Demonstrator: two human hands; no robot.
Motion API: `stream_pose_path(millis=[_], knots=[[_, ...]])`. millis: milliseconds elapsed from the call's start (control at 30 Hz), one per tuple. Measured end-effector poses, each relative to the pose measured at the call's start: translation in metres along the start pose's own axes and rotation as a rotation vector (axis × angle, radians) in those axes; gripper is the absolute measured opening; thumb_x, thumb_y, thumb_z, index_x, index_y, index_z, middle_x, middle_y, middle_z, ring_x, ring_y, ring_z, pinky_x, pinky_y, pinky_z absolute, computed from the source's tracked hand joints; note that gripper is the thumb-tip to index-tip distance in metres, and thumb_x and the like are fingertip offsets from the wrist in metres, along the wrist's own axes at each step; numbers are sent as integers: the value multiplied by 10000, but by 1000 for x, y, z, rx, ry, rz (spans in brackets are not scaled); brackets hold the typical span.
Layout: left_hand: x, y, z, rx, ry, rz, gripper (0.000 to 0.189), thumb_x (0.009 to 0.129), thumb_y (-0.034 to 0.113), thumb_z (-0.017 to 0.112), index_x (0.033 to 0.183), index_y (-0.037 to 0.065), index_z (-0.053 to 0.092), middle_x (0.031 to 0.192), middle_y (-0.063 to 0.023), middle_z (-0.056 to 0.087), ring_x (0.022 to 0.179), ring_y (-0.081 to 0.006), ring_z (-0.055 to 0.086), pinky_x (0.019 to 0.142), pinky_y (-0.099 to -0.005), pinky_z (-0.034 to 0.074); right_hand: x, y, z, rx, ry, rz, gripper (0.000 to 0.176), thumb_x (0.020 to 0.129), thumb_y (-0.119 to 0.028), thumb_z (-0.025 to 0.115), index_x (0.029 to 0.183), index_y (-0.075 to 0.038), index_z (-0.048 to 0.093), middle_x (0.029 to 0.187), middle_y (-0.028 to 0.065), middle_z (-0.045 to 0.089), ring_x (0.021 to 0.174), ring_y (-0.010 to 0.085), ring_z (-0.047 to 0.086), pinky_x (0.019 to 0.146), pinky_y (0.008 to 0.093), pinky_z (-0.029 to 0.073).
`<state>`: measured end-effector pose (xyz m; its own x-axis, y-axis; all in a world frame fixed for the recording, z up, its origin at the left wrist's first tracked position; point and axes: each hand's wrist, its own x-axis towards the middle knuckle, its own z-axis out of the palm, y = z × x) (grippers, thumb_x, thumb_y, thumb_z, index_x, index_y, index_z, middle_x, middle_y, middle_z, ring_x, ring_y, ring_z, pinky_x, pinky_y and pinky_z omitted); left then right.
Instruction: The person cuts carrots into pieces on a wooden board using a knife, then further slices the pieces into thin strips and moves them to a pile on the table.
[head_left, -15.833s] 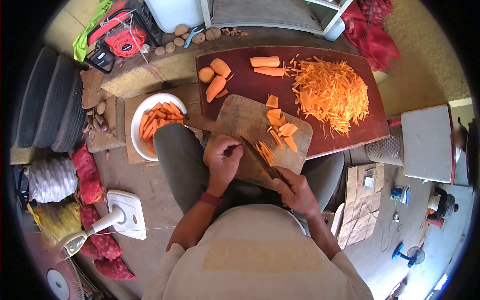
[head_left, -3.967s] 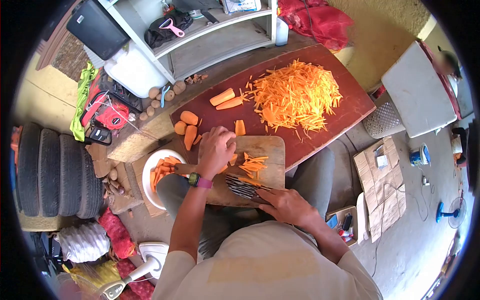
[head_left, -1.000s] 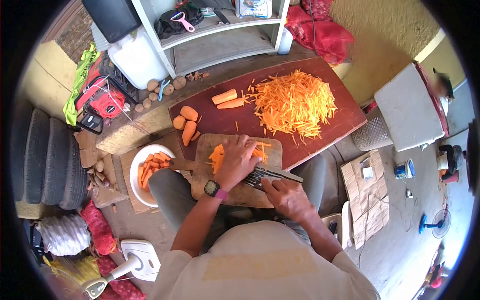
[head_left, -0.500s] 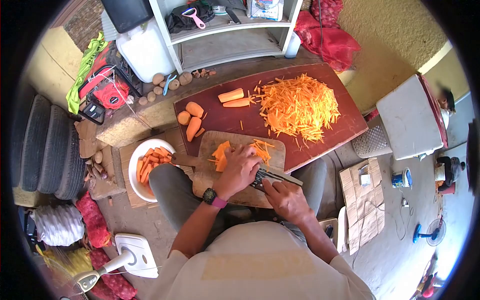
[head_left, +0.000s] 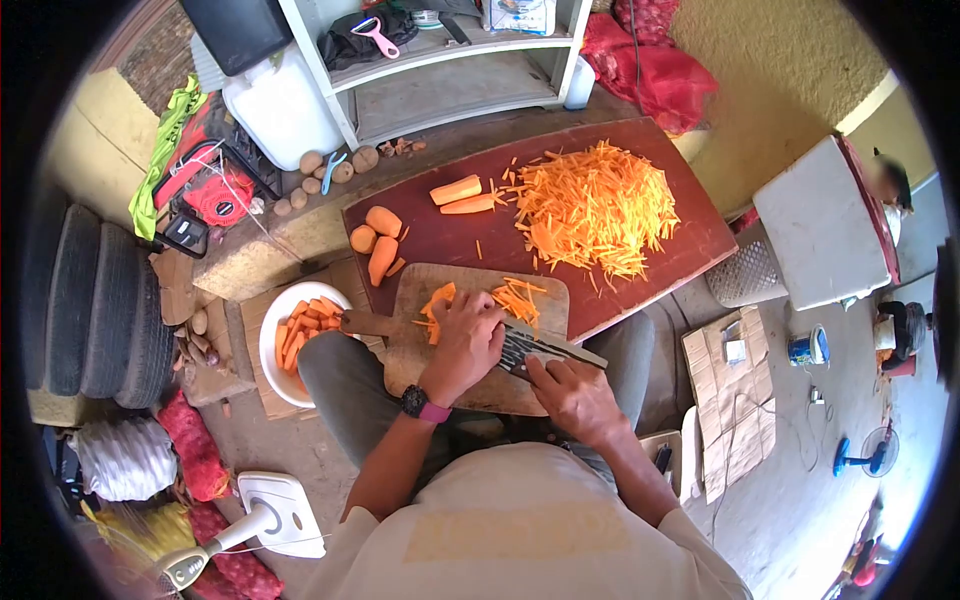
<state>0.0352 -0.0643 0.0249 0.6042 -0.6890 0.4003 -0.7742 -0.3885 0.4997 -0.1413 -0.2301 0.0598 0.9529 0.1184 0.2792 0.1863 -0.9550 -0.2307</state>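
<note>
Centre of frame: carrot slices (head_left: 437,303) lie just off the upper left of the left hand (head_left: 463,338), carrot strips (head_left: 518,300) off its upper right, all on the cutting board (head_left: 425,372). Left hand: fingers bent, close together, beside the knife (head_left: 540,349) (contact under fingertips hidden, cannot tell). Right hand (head_left: 577,395): fingers curled, gripping the knife. Shredded carrot heap (head_left: 597,212): upper right, on the red table (head_left: 690,240).
</note>
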Motion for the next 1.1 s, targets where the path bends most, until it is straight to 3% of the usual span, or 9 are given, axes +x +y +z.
stream_pose_path(millis=[233,333,433,567,767,867,1000,1100], knots=[[6,-11,2,33,0,-83,164,965,165,816,1108,86,815,1181,-67,693,1162,-333,625,1083,-549,367,-6,5,-9,-1,19,-16,448,892,-117,766,1328,-22,721,858,54,657,746,234,712,651,388,594],[10,-8,-2,62,14,-102,225,958,187,836,1157,84,815,1196,-87,697,1165,-342,630,1088,-541,381,-11,5,-14,-15,12,-2,468,881,-120,734,1336,-15,707,869,57,658,765,227,721,666,380,606],[12,0,0,-121,-37,-57,346,930,269,878,1220,94,807,1222,-101,698,1201,-343,631,1108,-544,381,-12,6,-14,7,2,2,444,877,-98,752,1312,-17,725,854,55,645,753,236,708,657,388,594],[18,24,1,-124,-139,12,505,880,389,923,1281,111,794,1279,-91,685,1267,-335,620,1127,-533,377,-11,7,-10,-11,-15,-73,437,870,-110,739,1297,-14,730,852,50,633,754,229,700,653,382,587],[37,7,-6,163,-78,15,401,885,207,889,1261,107,792,1283,-76,678,1269,-330,617,1119,-532,390,-6,9,-16,-38,-15,-115,438,882,-128,739,1302,-7,730,852,49,640,762,218,702,653,373,589],[38,-7,-19,82,7,-4,351,892,89,843,1238,87,786,1272,-85,673,1241,-330,621,1109,-525,411,-9,11,-14,-24,18,-71,409,912,-132,753,1304,-16,729,831,50,643,740,224,702,653,375,589],[26,-19,-29,34,103,-19,282,928,31,790,1208,42,767,1165,-114,682,1158,-369,643,993,-508,500,-15,5,-10,33,-3,-8,350,950,-145,770,1281,-33,740,825,66,660,727,252,714,655,390,597],[6,-26,-23,-71,168,-102,187,933,50,813,1117,44,781,1074,-119,713,1077,-362,672,959,-495,498,-19,1,-10,132,-27,36,367,948,-157,800,1288,-32,744,870,98,700,760,301,735,672,417,611]])
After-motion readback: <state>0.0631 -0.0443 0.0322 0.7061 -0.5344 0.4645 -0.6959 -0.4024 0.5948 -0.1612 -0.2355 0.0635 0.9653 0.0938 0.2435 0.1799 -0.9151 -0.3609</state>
